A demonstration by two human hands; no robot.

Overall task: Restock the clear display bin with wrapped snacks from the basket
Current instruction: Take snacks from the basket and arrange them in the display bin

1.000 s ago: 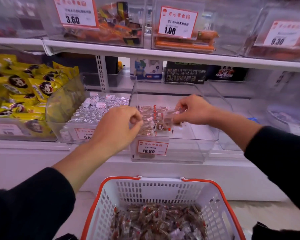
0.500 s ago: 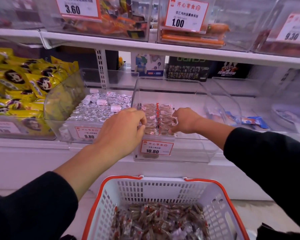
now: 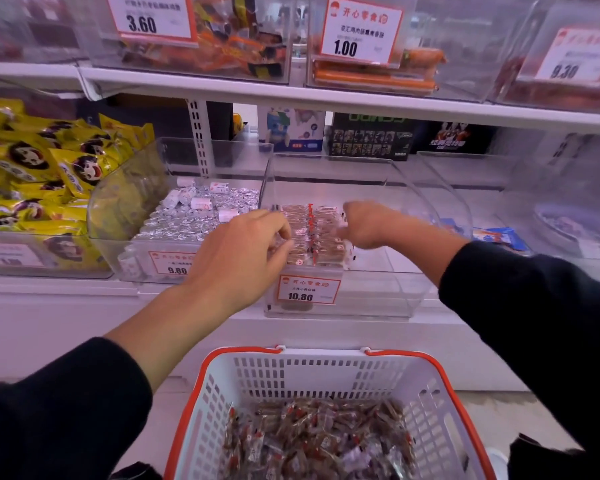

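1. Head view, centre of the frame: my left hand (image 3: 246,247) and right hand (image 3: 364,225) flank two neat rows of wrapped snacks (image 3: 314,233) in the clear display bin (image 3: 406,292). The rows run away from me, front to back, and each snack lies crosswise.
2. My left fingers curl onto the rows' left edge and touch the wrappers. My right hand is blurred at the right edge, fingers curled; I cannot tell whether it grips a snack.
3. Both hands are equally near the rows.
4. The bin's right half is bare floor, judged room for more rows.
5. Bottom centre: the basket (image 3: 243,379), white with an orange rim, holds a loose heap of the same snacks, well below both hands.
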